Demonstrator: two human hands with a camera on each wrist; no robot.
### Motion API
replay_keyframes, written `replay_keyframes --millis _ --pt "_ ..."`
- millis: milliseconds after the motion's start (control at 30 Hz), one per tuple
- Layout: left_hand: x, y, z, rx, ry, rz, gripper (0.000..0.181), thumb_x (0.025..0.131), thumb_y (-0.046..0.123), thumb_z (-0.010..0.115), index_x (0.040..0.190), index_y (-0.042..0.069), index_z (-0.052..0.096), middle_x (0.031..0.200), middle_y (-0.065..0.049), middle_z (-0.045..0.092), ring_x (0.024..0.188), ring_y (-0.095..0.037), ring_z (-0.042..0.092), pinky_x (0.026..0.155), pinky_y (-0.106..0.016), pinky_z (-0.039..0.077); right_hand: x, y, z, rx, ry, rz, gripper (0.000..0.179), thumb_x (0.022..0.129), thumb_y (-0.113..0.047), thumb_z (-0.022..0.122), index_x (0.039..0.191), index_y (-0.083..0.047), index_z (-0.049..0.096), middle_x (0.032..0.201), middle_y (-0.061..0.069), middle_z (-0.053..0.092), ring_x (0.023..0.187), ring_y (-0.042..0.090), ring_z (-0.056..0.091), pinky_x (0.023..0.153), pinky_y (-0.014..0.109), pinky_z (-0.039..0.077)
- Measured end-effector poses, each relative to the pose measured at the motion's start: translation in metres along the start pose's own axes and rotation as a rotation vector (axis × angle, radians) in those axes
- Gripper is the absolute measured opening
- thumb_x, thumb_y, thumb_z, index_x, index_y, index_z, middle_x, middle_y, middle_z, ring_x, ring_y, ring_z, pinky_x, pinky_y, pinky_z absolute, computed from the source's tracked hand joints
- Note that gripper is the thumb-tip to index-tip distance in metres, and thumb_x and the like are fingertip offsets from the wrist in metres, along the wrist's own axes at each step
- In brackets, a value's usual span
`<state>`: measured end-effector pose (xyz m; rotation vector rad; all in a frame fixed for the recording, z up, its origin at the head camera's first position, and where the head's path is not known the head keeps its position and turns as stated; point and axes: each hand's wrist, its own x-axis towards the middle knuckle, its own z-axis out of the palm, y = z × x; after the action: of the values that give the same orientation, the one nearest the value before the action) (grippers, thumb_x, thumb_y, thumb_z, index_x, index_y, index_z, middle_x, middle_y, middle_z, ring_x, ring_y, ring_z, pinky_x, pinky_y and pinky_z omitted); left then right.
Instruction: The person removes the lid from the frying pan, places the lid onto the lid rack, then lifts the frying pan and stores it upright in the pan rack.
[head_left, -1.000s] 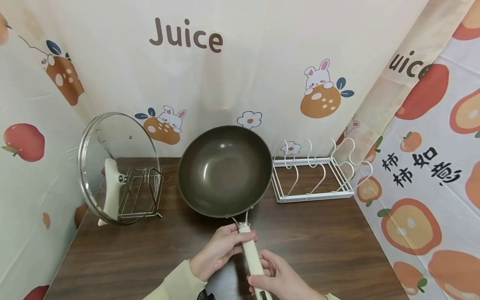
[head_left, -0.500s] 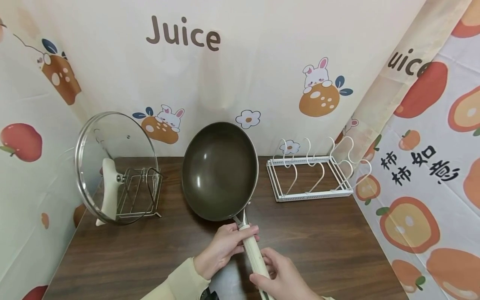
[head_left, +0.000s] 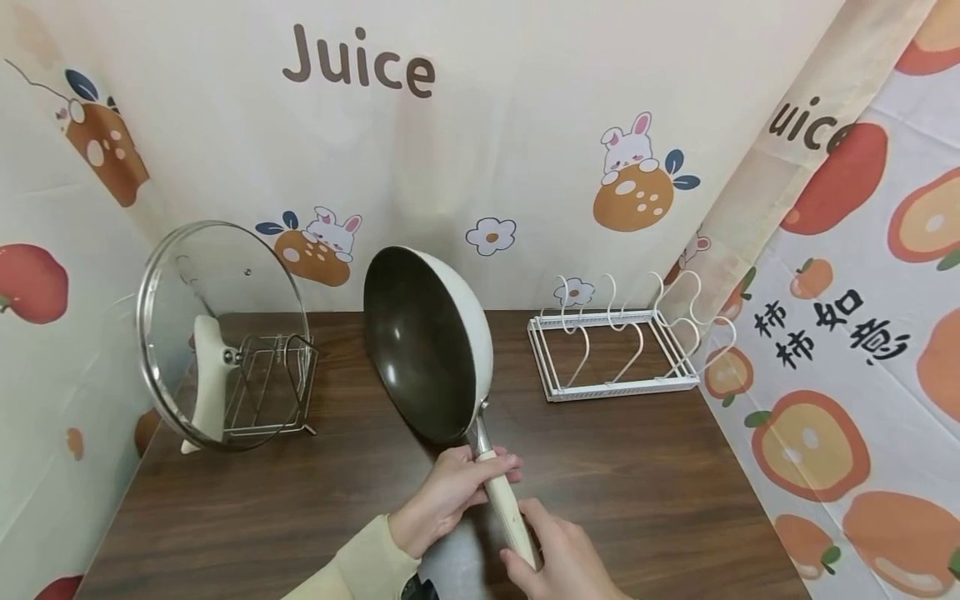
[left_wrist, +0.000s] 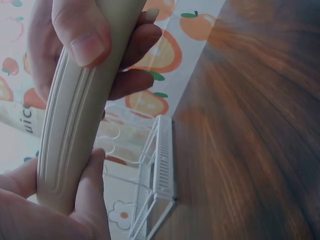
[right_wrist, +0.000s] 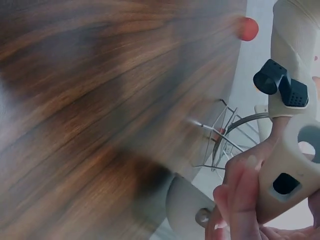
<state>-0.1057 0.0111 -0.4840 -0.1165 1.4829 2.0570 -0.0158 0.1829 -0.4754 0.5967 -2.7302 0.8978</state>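
Cream-coloured and faintly ribbed, the handle (head_left: 510,521) runs through both hands, which hold it one beyond the other. Nearest, the right grip (head_left: 562,554) is closed round the rear part, thumb on one side and fingers on the other; seen from the right wrist, the handle's butt end has a round opening and a dark slot. To the left of that grip comes a pale sleeve (head_left: 360,558) with a black device (right_wrist: 292,92) at its cuff. Just beyond, the left grip (head_left: 450,492) clasps the front of the handle, thumb laid across the top, right behind a metal joint (head_left: 478,435). Directly past the left grip, and a little to its left, is the wok-like pan (head_left: 423,350), tipped on its side so that its dark interior faces left and its white outer wall right; whether its lower edge touches the dark brown worktop (head_left: 637,483) cannot be told. Farther off, well to the left of both grips, a metal-rimmed glass lid (head_left: 223,340) stands on edge at a wire rack (head_left: 262,431). Beyond the right grip and to its right, a white rack (head_left: 622,388) with curved hoops rests on the worktop. Farthest from the grips hangs a cream cloth (head_left: 525,150) printed with "Juice", rabbits and orange fruit.
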Motion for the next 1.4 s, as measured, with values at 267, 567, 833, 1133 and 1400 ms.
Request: replay_keyframes --millis 267,567,833,1133,1400 --pt "0.001 0.0 -0.007 0.022 -0.095 0.039 0.048 0.095 0.022 0.074 0.128 -0.01 0.058 0.121 -0.017 0.076 0.103 -0.012 0.075 0.091 -0.028 0.059 0.0 -0.007 0.005 -0.048 0.045 0.027 0.048 0.068 -0.017 0.088 0.11 -0.02 0.063 0.071 -0.021 0.049 0.064 -0.01 0.04 0.054 0.008 0.031" --pt "0.002 0.001 -0.009 -0.024 -0.123 0.053 0.049 0.097 0.016 0.071 0.135 -0.008 0.051 0.132 -0.019 0.071 0.105 -0.011 0.074 0.091 -0.025 0.058 0.007 -0.011 -0.005 0.15 -0.12 0.123 0.044 0.081 -0.018 0.084 0.117 -0.011 0.061 0.079 -0.007 0.067 0.069 -0.01 0.054 0.057 0.012 0.046" --pt "-0.001 0.006 -0.004 -0.056 -0.159 0.061 0.051 0.099 0.018 0.068 0.139 -0.006 0.047 0.136 -0.017 0.069 0.109 -0.012 0.074 0.095 -0.027 0.058 0.019 -0.009 -0.024 0.5 -0.307 0.361 0.046 0.088 -0.026 0.082 0.122 -0.003 0.06 0.094 0.005 0.073 0.08 0.001 0.066 0.065 0.023 0.056" --pt "-0.002 0.005 0.002 -0.049 -0.214 0.056 0.049 0.1 0.021 0.068 0.136 -0.007 0.05 0.136 -0.018 0.069 0.107 -0.01 0.073 0.092 -0.024 0.056 0.026 0.012 -0.044 1.196 -0.683 0.486 0.035 0.104 -0.011 0.059 0.133 0.007 0.048 0.105 0.005 0.072 0.086 0.014 0.075 0.076 0.032 0.064" --pt "-0.001 0.002 0.01 -0.037 -0.247 0.047 0.051 0.1 0.021 0.068 0.137 -0.008 0.049 0.135 -0.019 0.069 0.105 -0.01 0.073 0.094 -0.024 0.056 0.019 0.024 -0.047 1.396 -0.776 0.447 0.025 0.106 -0.005 0.051 0.13 0.001 0.049 0.117 0.002 0.072 0.099 0.014 0.075 0.085 0.032 0.063"
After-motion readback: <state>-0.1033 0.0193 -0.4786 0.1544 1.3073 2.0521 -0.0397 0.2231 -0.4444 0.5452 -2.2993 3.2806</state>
